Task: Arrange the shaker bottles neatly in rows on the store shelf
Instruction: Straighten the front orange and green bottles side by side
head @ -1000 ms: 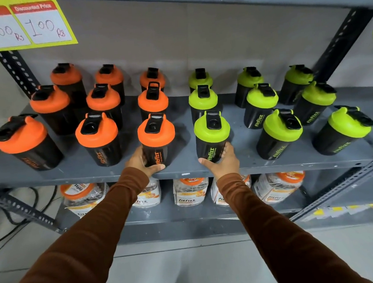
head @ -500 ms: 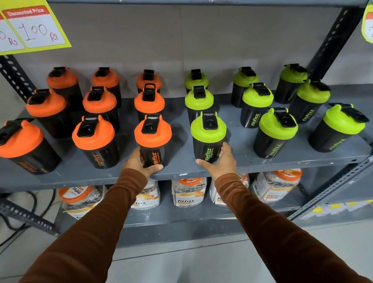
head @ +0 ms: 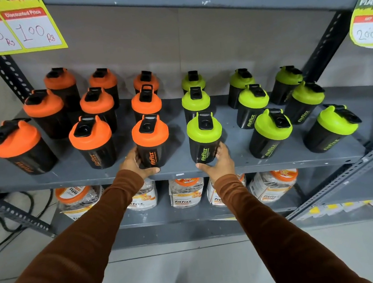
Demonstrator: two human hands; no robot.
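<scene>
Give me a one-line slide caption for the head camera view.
Left hand grips an orange-lid shaker, right hand a green-lid shaker, at the shelf front.

Both sleeved arms outstretched, left hand (head: pixel 136 165) and right hand (head: pixel 218 161) cupped, fingers (head: pixel 220 148) curled.

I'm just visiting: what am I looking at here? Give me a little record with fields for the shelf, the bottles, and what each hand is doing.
Shelf: grey metal shelf holding two colour groups of shakers
Orange-lidded bottles: nine, on the left, three rows deep
Green-lidded bottles: nine, on the right, three rows deep
Left hand: wrapped around the front orange shaker
Right hand: wrapped around the front green shaker
Both held bottles: upright, standing at the shelf's front edge
Price sign: 200 Rs, discounted 100 Rs
Lower shelf: clear jars with orange lids
</scene>
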